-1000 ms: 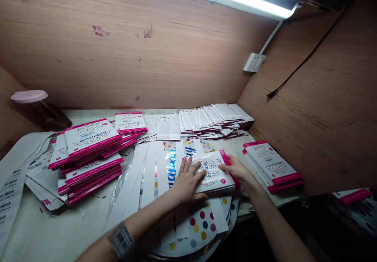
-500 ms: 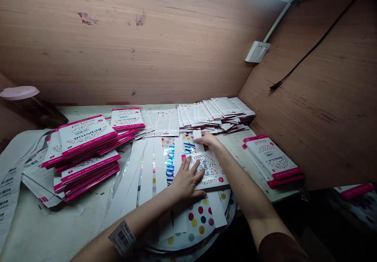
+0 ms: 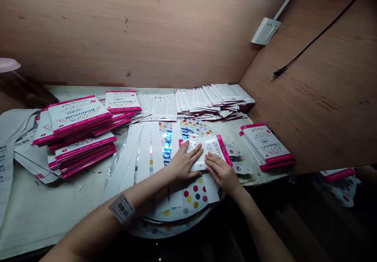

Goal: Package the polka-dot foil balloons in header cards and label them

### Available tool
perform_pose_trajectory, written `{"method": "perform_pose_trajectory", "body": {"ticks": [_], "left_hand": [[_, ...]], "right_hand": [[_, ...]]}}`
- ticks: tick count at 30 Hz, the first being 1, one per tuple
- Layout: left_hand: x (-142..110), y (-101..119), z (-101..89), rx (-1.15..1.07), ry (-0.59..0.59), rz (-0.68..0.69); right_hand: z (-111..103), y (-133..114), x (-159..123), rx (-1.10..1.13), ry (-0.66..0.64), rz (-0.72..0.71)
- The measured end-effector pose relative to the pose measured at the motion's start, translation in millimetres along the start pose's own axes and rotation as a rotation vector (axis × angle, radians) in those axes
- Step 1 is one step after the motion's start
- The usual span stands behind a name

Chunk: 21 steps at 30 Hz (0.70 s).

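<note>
A white balloon packet (image 3: pixel 209 147) with pink ends and a printed dotted balloon lies under both hands. My left hand (image 3: pixel 184 162) rests flat on its left part, fingers spread. Across the packet's lower right part lie the extended fingers of my right hand (image 3: pixel 223 171), close together; neither hand grips it. Beneath the packet a flat foil balloon (image 3: pixel 193 199) with coloured dots and blue lettering is spread out on a stack of similar ones. White paper strips (image 3: pixel 143 158) lie over the balloon. A barcode sticker (image 3: pixel 122 208) clings to my left forearm.
Piles of pink-and-white packets (image 3: pixel 79 115) stand at the left, with another stack (image 3: pixel 266 144) at the right edge. Overlapping packets, backs up (image 3: pixel 206 101), line the rear. A lidded jar (image 3: pixel 20 83) is far left. A black cable (image 3: pixel 321 30) hangs before the right panel.
My right hand has come from the far strip's end down onto the packet. That strip's far end no longer sticks out past the packet. My left hand stays on the packet; the view has shifted.
</note>
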<state>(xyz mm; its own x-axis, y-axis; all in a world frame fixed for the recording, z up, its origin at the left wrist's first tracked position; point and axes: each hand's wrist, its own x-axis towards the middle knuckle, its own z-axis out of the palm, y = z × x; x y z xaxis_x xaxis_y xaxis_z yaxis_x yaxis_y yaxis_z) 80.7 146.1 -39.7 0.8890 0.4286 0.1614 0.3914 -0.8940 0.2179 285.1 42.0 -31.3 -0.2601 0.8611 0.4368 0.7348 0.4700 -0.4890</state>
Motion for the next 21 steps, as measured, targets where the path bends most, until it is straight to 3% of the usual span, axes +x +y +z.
{"method": "perform_pose_trajectory", "body": {"ticks": [4, 8, 11, 16, 21], "left_hand": [[0.2, 2.4, -6.5, -0.009, -0.050, -0.025], [-2.0, 2.0, -7.0, -0.033, -0.051, -0.055], [-3.4, -0.1, -4.6, -0.057, -0.054, -0.068], [-3.6, -3.3, -0.8, -0.074, -0.063, -0.072], [-1.0, -5.6, -3.8, -0.166, -0.018, -0.027]], "right_hand": [[-19.5, -23.0, -42.1, -0.142, -0.213, -0.058], [-29.2, -39.6, -57.6, -0.171, -0.167, -0.148], [-34.8, -36.2, -26.3, -0.032, -0.122, -0.136], [-28.4, 6.4, 53.3, 0.086, -0.139, 0.116], [-5.5, 40.3, 72.1, 0.142, -0.201, 0.200]]}}
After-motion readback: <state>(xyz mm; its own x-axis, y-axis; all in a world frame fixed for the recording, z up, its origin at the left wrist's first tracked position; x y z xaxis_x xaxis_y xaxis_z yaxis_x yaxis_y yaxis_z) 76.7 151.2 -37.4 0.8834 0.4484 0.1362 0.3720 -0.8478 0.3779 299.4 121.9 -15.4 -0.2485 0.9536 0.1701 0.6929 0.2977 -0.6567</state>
